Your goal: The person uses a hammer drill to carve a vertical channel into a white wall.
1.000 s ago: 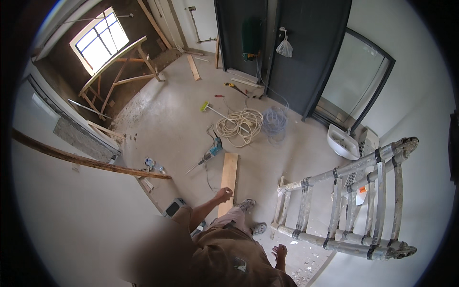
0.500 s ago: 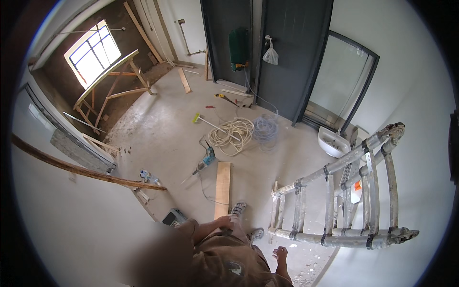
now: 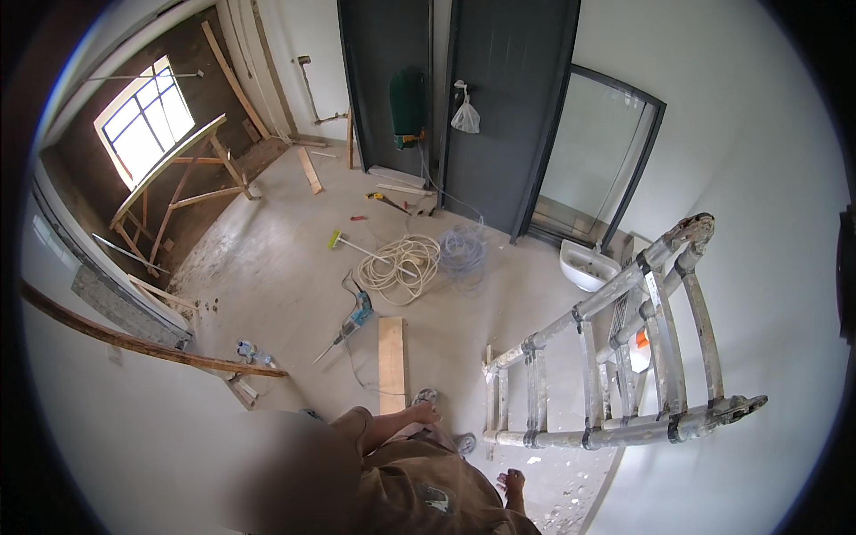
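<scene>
My left hand [image 3: 424, 413] hangs in front of my thigh, above the near end of a flat wooden plank [image 3: 391, 357] on the floor. Its fingers are too small and partly hidden to make out. At my right side hangs my right hand [image 3: 511, 484], with loosely bent fingers apart and nothing seen in them. A folding metal ladder [image 3: 615, 357], spattered with paint, stands to the right of both hands. Left of the plank lies a blue hammer drill [image 3: 359, 312] with a long bit and a trailing cable.
Coiled cream hose [image 3: 401, 267] and clear tubing [image 3: 463, 254] lie ahead, beside a green-headed brush [image 3: 335, 240]. A white basin [image 3: 588, 266] sits near a glazed frame [image 3: 593, 152]. A bent wooden strip [image 3: 134, 339] and a wooden trestle [image 3: 183, 169] are at left; dark doors [image 3: 504, 107] stand behind.
The view has swung a little to the right, so the room's things sit further left in it. My right hand has stayed low at my side, and the left near my thigh.
</scene>
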A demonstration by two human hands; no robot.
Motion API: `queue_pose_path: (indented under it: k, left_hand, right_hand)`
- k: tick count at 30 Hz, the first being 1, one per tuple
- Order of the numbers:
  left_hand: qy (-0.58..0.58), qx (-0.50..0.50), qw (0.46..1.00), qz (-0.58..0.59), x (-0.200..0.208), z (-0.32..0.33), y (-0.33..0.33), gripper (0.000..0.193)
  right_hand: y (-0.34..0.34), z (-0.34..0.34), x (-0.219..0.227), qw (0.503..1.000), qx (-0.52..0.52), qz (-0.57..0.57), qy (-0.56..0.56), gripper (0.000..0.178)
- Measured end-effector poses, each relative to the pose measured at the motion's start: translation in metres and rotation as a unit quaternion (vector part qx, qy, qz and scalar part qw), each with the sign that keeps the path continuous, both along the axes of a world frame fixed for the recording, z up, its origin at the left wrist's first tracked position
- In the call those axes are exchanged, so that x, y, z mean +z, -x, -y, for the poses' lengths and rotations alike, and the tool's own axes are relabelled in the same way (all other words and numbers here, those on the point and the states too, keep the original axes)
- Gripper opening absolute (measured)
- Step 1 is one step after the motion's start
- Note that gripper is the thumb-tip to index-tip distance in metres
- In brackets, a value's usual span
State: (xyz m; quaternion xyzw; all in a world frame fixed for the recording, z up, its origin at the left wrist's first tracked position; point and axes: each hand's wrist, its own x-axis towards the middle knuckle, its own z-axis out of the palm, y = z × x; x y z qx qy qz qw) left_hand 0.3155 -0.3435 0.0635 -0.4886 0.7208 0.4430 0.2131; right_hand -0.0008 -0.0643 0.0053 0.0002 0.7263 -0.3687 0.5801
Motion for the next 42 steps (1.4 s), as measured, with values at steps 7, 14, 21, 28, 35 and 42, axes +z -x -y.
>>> queue_pose_path:
  k: [7, 14, 21, 28, 35, 42]
  left_hand:
    - [0.052, 0.041, 0.995, -0.08, -0.006, -0.009, 0.024, 0.049]
    - [0.095, -0.013, 0.991, -0.088, 0.02, 0.008, 0.013, 0.043]
    - [0.047, 0.006, 0.994, -0.097, 0.069, 0.047, 0.052, 0.043]
    - [0.029, -0.028, 0.994, -0.099, 0.09, 0.064, 0.082, 0.042]
    - [0.02, -0.039, 0.995, -0.091, 0.097, 0.067, 0.083, 0.042]
    - [-0.003, -0.064, 0.996, -0.064, 0.091, 0.044, 0.07, 0.041]
  right_hand:
    - [-0.011, -0.031, -0.005, 0.993, 0.049, -0.105, 0.025, 0.027]
    - [-0.01, -0.008, -0.023, 1.0, -0.015, -0.014, 0.004, 0.027]
    - [0.016, 0.029, -0.047, 0.997, 0.012, -0.054, 0.052, 0.025]
    - [0.033, 0.059, -0.032, 0.995, 0.002, -0.074, 0.072, 0.024]
    - [0.026, 0.064, -0.033, 0.993, 0.005, -0.077, 0.085, 0.024]
    - [0.005, 0.026, -0.06, 0.989, 0.007, -0.092, 0.111, 0.024]
